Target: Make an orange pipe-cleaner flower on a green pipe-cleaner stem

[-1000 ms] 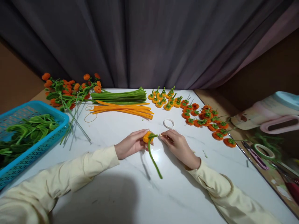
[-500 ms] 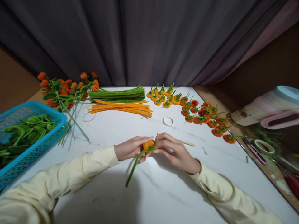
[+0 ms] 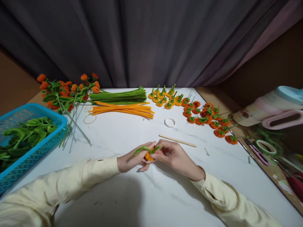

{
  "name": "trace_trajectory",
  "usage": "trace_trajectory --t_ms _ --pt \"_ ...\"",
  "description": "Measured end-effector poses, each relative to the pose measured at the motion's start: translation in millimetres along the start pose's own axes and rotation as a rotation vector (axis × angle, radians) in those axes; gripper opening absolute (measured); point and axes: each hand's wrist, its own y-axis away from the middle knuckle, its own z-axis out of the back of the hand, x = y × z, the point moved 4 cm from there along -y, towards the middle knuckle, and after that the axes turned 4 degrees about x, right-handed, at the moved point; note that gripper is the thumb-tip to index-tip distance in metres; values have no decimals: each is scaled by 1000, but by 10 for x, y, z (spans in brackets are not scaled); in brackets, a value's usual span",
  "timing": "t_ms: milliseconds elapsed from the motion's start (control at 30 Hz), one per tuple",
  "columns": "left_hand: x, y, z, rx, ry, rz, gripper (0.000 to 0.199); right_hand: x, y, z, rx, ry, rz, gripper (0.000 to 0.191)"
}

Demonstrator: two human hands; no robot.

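Note:
Between the fingertips of my left hand (image 3: 132, 158) is a small orange pipe-cleaner pumpkin (image 3: 148, 156), partly hidden by the fingers. A green pipe cleaner (image 3: 141, 148) comes out of its top and spreads in two directions, one end over my left hand and the other toward my right. My right hand (image 3: 174, 155) is closed in a pinch at the pumpkin's top, on the green pipe cleaner. Just beyond my right hand, a thin wooden stick (image 3: 178, 141) lies on the white table (image 3: 113, 198).
Behind lie green pipe cleaners (image 3: 120, 95) and orange pipe cleaners (image 3: 123, 110). Several finished pumpkins (image 3: 219, 133) stand back right, near a white ring (image 3: 169, 122). A blue basket (image 3: 30, 143) of green leaves sits left; a tumbler (image 3: 265, 104) and green tape roll (image 3: 266, 147) are right.
The pumpkin has turned and moved slightly down. Its green pipe cleaner, which hung toward me, now lies up over my left hand. My right hand has lowered, uncovering the wooden stick.

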Motion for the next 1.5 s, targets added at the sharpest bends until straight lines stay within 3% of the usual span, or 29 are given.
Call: trace_trajectory --t_ms 100,167,300,400,567,733,833,1067,1333,1500 --pt "36 2 -2 -87 4 -18 33 -41 17 -80 -29 -232 -104 35" --pt "55 -4 18 -115 54 -43 30 -48 27 -87 -71 -244 -112 34" --pt "49 -1 96 -114 115 -146 35 -23 43 27 -216 -19 -47 28" --pt "29 20 125 -102 -51 -183 46 29 53 97 -283 173 50 19" --pt "-3 38 157 -258 -356 -200 46 75 74 75 -244 266 132 12" --pt "-8 37 197 -360 -370 -207 45 -8 103 102 -183 57 -8 22" --pt "-26 45 190 -370 -399 -229 44 -53 108 100 -138 -5 -57 24" --pt "-48 49 116 -345 -433 -233 46 -51 118 40 -266 243 128 17" --pt "-96 72 108 -401 -540 -237 41 24 162 13 -330 449 217 15" --pt "-85 67 100 -378 -496 -245 40 42 166 -4 -330 464 233 18"
